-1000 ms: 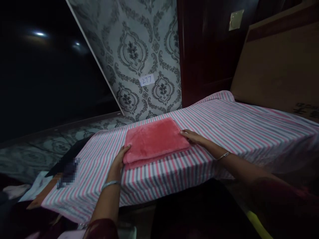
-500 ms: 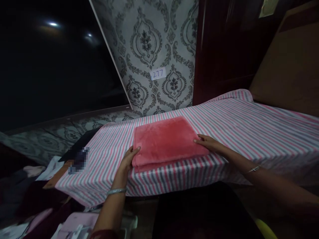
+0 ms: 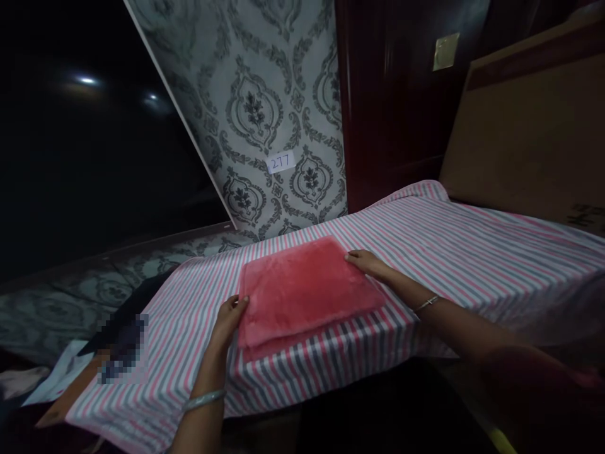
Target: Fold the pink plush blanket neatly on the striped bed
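A folded coral-red plush cloth (image 3: 307, 290) lies flat near the front edge of a table under a striped cover, its layers showing along the near side. At its left edge, my left hand (image 3: 231, 315) grips the fabric, thumb on top and the other fingers partly hidden at the side. My right hand (image 3: 366, 261) pinches the right edge near the far corner, thumb and fingers closed on it. A bangle circles each wrist.
The pink, grey and white striped cover (image 3: 449, 246) spreads to the right toward a large cardboard box (image 3: 529, 126). A dark screen (image 3: 94, 145) stands at the left. On the patterned wall is a paper label (image 3: 281, 162) reading 277. A blurred-out item (image 3: 123, 350) sits at the left table edge.
My right hand has moved up along the cloth's right edge toward its far corner. My left hand stays at the left edge. The camera view has shifted and tilted.
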A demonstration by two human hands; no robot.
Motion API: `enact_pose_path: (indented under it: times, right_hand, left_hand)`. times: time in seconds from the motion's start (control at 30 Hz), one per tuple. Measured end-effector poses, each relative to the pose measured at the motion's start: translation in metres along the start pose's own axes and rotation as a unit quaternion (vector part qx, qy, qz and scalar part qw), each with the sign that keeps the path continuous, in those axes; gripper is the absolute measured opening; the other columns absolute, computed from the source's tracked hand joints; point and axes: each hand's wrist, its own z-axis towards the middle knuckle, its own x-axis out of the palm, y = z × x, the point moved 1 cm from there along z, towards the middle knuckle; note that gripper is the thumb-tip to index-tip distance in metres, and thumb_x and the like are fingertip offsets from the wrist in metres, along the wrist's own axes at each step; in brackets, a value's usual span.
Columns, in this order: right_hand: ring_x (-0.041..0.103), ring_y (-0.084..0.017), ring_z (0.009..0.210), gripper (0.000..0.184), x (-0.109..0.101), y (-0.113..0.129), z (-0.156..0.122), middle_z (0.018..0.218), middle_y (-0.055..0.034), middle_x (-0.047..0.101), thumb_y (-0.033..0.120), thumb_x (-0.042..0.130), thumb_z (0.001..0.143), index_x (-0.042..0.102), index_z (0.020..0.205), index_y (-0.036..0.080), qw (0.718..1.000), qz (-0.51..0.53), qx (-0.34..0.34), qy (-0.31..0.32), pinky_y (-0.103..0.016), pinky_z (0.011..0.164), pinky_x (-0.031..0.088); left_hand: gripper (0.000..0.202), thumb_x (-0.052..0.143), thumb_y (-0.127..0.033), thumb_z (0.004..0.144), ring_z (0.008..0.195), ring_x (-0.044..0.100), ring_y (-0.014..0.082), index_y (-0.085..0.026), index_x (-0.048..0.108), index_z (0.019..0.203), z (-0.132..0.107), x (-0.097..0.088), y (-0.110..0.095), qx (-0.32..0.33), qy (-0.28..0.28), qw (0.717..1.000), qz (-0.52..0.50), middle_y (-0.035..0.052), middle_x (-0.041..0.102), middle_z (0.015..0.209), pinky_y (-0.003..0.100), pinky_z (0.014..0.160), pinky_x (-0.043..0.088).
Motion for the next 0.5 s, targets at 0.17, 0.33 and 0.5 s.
enact_pose_path:
  times: [0.17, 0.33, 0.5]
  right_hand:
    - [0.068, -0.018, 0.077, 0.033, 0.013, 0.018, 0.022, 0.091, -0.0062, 0.075, 0.025, 0.057, 0.085, 0.069, 0.114, 0.016, 0.996, 0.092, 0.017, 0.008, -0.024, 0.066, 0.051]
    - [0.069, -0.017, 0.088, 0.04, 0.02, 0.028, 0.033, 0.101, -0.004, 0.075, 0.012, 0.051, 0.082, 0.067, 0.118, 0.016, 0.989, 0.146, -0.001, -0.033, -0.022, 0.074, 0.052]
    - [0.067, -0.017, 0.073, 0.029, 0.016, 0.011, 0.025, 0.08, -0.003, 0.073, 0.011, 0.056, 0.08, 0.07, 0.105, 0.014, 0.986, 0.162, 0.041, -0.018, -0.023, 0.066, 0.052]
  left_hand:
    - [0.024, 0.071, -0.039, 0.075, 0.073, 0.07, 0.0236, -0.016, 0.067, 0.08, 0.015, 0.012, -0.019, -0.027, 0.003, 1.0, -0.006, 0.0077, 0.072, 0.072, 0.031, 0.064, 0.054]
    - [0.012, 0.064, -0.03, 0.078, 0.082, 0.069, 0.0222, -0.019, 0.065, 0.08, 0.021, 0.023, -0.029, 0.027, -0.067, 0.996, 0.05, 0.0034, 0.072, 0.076, 0.028, 0.069, 0.053]
    - [0.005, 0.066, -0.021, 0.076, 0.077, 0.07, 0.0216, -0.017, 0.066, 0.074, 0.017, 0.025, -0.022, 0.01, -0.077, 0.993, 0.089, 0.0052, 0.071, 0.072, 0.028, 0.068, 0.053]
